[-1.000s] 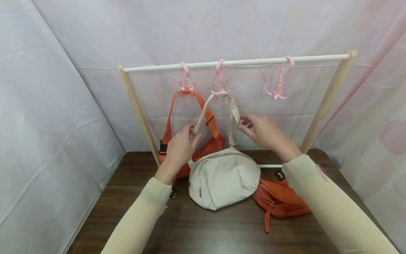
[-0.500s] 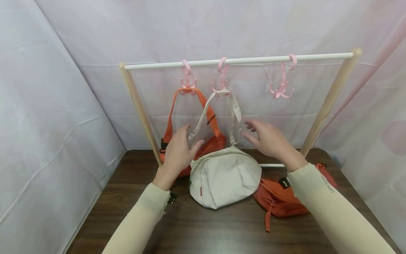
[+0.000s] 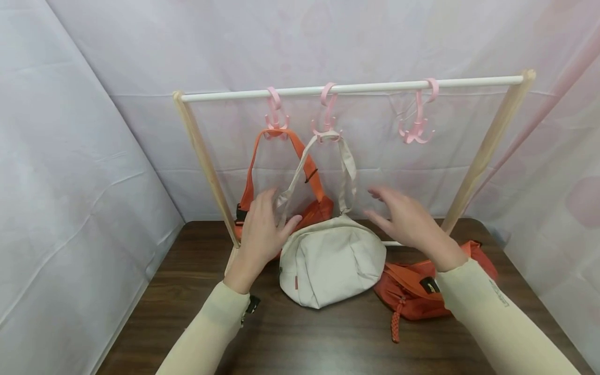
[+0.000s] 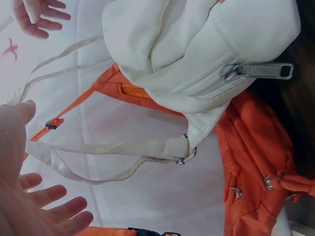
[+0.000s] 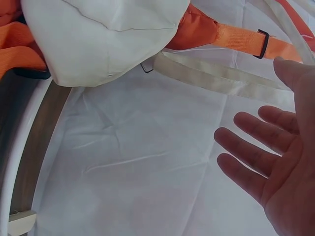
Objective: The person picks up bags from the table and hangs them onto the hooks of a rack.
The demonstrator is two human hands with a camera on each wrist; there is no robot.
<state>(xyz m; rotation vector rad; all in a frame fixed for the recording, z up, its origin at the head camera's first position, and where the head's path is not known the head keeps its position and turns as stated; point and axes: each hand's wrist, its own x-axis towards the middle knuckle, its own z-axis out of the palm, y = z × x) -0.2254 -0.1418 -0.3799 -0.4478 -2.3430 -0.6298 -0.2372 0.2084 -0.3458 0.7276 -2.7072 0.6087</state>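
Observation:
A cream shoulder bag [image 3: 333, 263] hangs by its strap [image 3: 348, 166] from the middle pink hook [image 3: 327, 125], its body low over the table. My left hand [image 3: 262, 229] is beside the left side of that strap, fingers spread and holding nothing; the left wrist view shows the strap [image 4: 118, 148] near the open palm. To the right of the strap, apart from it, my right hand [image 3: 408, 219] is held with relaxed fingers and nothing in them. Behind the cream bag, an orange bag [image 3: 319, 211] hangs from the left pink hook [image 3: 276, 122], partly hidden.
A white rail [image 3: 375, 87] on wooden posts [image 3: 489, 151] carries the hooks. The right pink hook [image 3: 416, 130] bears no bag. Another orange bag [image 3: 412, 297] lies on the dark wooden table [image 3: 300, 344] at right, partly under my right sleeve. Pale curtains surround the table.
My right hand has drawn away from the strap, to the right and down. My left hand has let go of the strap's left side and lowered slightly. The cream bag stays hanging.

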